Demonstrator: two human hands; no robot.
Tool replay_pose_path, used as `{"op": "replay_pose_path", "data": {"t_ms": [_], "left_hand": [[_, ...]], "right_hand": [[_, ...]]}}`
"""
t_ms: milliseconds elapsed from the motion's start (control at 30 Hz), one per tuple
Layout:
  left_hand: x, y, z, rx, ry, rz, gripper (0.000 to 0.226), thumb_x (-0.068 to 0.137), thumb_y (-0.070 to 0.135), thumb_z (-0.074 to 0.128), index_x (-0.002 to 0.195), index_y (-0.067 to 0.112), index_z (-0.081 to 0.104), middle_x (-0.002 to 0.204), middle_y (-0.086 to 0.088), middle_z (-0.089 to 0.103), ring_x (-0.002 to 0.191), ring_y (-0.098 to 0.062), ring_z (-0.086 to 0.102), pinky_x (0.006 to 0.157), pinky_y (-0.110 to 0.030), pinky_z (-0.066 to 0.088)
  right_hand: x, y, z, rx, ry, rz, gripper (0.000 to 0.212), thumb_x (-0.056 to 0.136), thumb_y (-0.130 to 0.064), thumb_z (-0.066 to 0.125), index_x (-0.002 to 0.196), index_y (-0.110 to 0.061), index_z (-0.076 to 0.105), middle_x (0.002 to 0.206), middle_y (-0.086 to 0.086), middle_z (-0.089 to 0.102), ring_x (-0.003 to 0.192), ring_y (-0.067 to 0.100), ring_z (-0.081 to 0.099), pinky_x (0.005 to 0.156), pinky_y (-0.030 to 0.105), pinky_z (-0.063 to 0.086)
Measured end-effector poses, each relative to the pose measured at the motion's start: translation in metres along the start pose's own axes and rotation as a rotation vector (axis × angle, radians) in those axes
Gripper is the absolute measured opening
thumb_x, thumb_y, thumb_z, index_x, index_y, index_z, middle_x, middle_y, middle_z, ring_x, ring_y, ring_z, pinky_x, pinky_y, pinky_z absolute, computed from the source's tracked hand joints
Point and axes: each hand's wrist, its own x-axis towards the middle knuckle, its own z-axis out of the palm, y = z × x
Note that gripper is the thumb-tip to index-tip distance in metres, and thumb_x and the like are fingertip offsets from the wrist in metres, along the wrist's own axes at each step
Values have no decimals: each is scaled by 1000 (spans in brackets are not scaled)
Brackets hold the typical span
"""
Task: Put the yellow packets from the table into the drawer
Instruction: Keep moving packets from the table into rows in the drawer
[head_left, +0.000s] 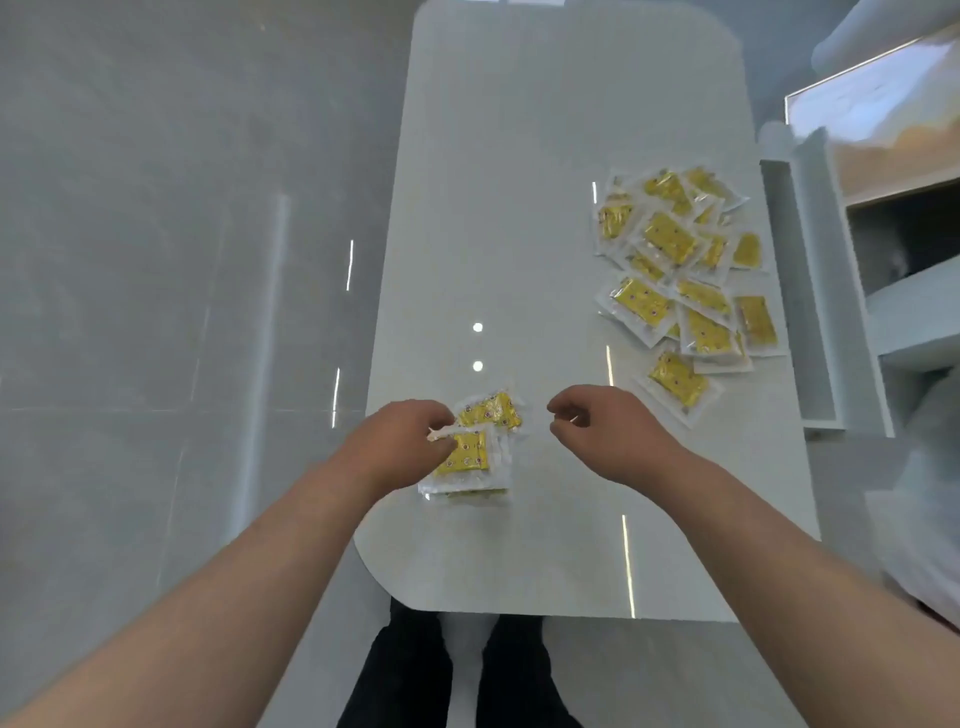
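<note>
Bunching up yellow packets, drawer trip next I reckon
so left hand (400, 441) grips a stack (475, 452) at 6 o'clock on the worktop (519, 208), right hand (597, 431) loose, empty; main pile (680, 270) at 2, drawer (800, 291) at 3.

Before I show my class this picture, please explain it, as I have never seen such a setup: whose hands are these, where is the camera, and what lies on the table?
There is no machine: a person wears one camera on the head, so you look down along their own arms. The left hand grips a small stack of yellow packets at the near part of the white table. The right hand hangs beside it, fingers loosely curled, holding nothing. A larger pile of packets lies by the table's right edge, next to what looks like an open drawer.
</note>
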Motion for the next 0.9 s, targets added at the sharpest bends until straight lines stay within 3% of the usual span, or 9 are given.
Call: {"op": "replay_pose_path", "data": {"t_ms": [133,300,400,567,767,900], "left_hand": [[55,-29,59,304,-36,105,54,81,44,63,127,19,50,124,0,55,113,-22,51,90,-35,45],[96,-48,111,514,64,201,66,63,57,71,112,15,53,102,-1,58,91,-24,56,77,-31,38],[103,-53,124,558,123,230,76,41,58,82,96,10,60,79,-4,59,70,-26,56,68,-34,40],[111,-47,121,526,80,208,61,62,54,78,101,16,51,95,-2,59,85,-23,50,67,-30,33],[112,-52,118,575,139,308,59,60,51,82,96,16,51,89,-1,56,70,-19,37,62,-31,28],[110,-60,114,534,72,292,55,68,47,78,104,18,49,96,-2,52,78,-19,45,66,-30,35]], "right_hand": [[44,23,43,-28,-46,-1,26,92,-21,55,115,-19,66,103,-6,65,94,12,59,80,25,46],[101,46,76,-99,-53,-86,29,92,-23,56,120,-20,63,118,-5,64,105,13,57,87,24,44],[129,54,85,-158,-36,-118,34,91,-24,57,124,-19,60,124,-1,60,114,17,54,93,28,43],[154,59,104,-293,-95,-217,39,89,-17,55,128,-18,58,128,2,57,119,24,49,98,38,44],[165,61,115,-532,-84,-419,51,87,-27,64,136,-21,50,144,2,45,132,29,37,105,41,35],[168,60,118,-599,-107,-485,56,83,-34,71,134,-20,53,128,4,54,121,28,45,100,40,39]]}}
